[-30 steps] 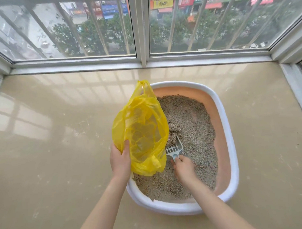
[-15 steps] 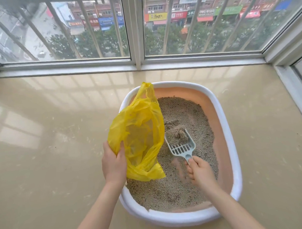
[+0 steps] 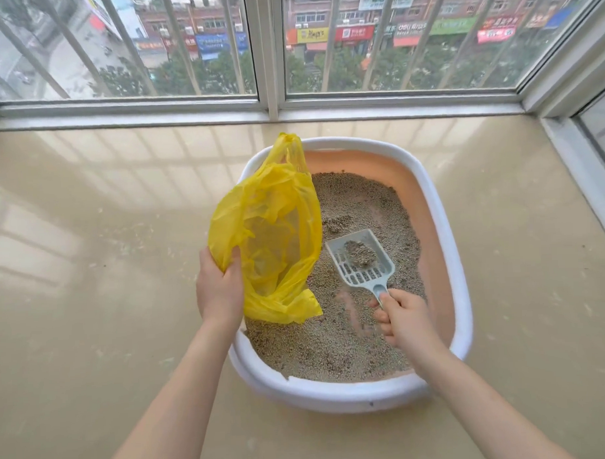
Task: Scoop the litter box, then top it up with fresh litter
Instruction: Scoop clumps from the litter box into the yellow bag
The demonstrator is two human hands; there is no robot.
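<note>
Head camera, looking down at a person's two bare forearms over a litter box (image 3: 462, 278), a white-rimmed oval tray with a peach inner wall, sitting on a glossy beige floor (image 3: 90, 271) below a barred window (image 3: 270, 41). Grey litter (image 3: 332, 345) covers the tray bottom. At 9 o'clock from the tray's centre, the left hand (image 3: 220, 294) grips the edge of a yellow plastic bag (image 3: 270, 237), its mouth gaping toward the centre. At 5 o'clock, the right hand (image 3: 405, 320) is wrapped around the handle of a pale slotted scoop (image 3: 362, 263), which is raised above the litter and carries a clump (image 3: 360, 253). The scoop sits just beside the bag's mouth, not yet inside. To do this step well, the person should probably keep the scoop level, carry it deep past the bag's rim before tipping, and hold the mouth wide so nothing spills
</note>
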